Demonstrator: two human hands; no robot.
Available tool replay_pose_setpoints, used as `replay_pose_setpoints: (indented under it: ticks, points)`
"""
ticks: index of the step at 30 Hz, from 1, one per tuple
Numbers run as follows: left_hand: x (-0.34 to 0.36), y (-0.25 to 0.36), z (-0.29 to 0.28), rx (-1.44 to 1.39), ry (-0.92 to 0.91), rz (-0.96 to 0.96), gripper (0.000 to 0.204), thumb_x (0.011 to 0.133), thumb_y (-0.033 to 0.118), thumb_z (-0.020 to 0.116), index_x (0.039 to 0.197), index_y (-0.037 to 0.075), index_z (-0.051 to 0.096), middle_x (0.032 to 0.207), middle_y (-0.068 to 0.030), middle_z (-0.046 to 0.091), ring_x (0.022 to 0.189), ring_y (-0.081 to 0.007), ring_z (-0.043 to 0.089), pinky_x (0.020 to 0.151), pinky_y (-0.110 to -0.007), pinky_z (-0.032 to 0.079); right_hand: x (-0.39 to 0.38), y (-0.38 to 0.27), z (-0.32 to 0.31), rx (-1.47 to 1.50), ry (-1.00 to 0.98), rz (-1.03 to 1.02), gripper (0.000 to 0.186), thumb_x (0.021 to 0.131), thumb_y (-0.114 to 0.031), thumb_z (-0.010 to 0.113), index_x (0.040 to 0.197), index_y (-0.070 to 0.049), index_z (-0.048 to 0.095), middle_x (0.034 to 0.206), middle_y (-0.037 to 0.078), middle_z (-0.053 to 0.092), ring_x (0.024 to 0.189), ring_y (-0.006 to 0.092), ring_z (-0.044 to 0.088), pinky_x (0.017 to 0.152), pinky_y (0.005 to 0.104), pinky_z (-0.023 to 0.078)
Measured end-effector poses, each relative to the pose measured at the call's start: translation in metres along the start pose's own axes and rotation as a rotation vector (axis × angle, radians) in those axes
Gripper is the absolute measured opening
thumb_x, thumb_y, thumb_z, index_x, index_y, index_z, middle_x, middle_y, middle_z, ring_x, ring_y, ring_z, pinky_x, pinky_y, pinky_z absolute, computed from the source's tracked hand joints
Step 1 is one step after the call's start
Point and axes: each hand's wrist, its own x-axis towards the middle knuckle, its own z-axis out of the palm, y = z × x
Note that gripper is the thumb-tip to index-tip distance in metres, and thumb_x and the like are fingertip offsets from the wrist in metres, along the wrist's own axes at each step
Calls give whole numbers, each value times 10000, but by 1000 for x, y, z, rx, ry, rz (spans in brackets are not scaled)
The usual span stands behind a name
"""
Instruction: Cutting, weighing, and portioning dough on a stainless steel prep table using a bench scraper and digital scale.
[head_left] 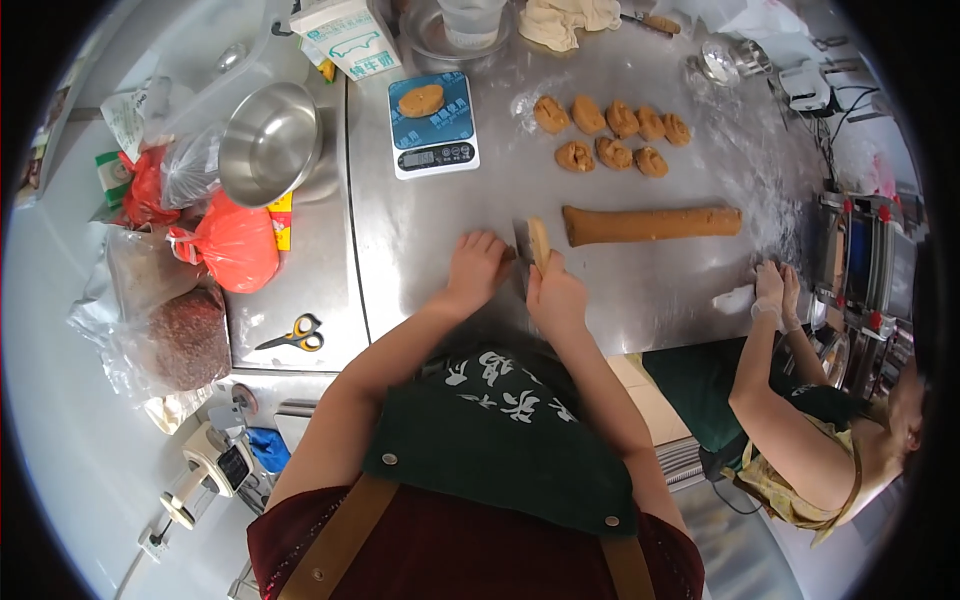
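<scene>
My right hand (558, 297) grips the pale wooden handle of a dough scraper (539, 244), its metal blade upright on the steel table. Just left of the blade is my left hand (476, 272), fingers curled together, with a small brown piece of dough (510, 253) at the fingertips, mostly hidden. A long brown dough log (652, 225) lies right of the scraper. Beyond it, several cut dough pieces (587, 115) sit in two rows. One more dough piece (421, 101) rests on a kitchen scale (437, 159) with a blue top.
Left of the table seam (355, 220) are a steel bowl (270, 145), a red plastic bag (228, 243) and scissors (293, 334). A milk carton (347, 38) and a basin (420, 40) stand at the back. At right, a co-worker's gloved hands (777, 295) touch the floury table.
</scene>
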Motion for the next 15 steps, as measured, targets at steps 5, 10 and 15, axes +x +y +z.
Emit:
replay_pose_setpoints:
  ticks: [5,10,15]
  points:
    - [32,-24,-35,-22,267,-143,120,653,102,682,733,78,595,740,-63,591,733,-261,559,663,-387,404,-28,13,-11,109,61,-4,302,853,-208,524,1059,3,458,622,172,590,544,363,586,518,448,458]
    - [111,-85,-91,86,503,-86,135,662,131,697,750,73,615,756,-52,604,747,-241,565,685,-388,403,-50,30,-15,88,-9,26,334,852,-195,527,1104,4,434,635,175,590,552,371,581,524,453,453]
    - [152,-111,-106,297,368,-96,186,683,138,687,865,101,672,850,-30,612,838,-233,560,730,-384,405,-65,35,-19,93,25,57,333,853,-190,525,1104,3,423,636,177,589,552,373,580,518,456,452]
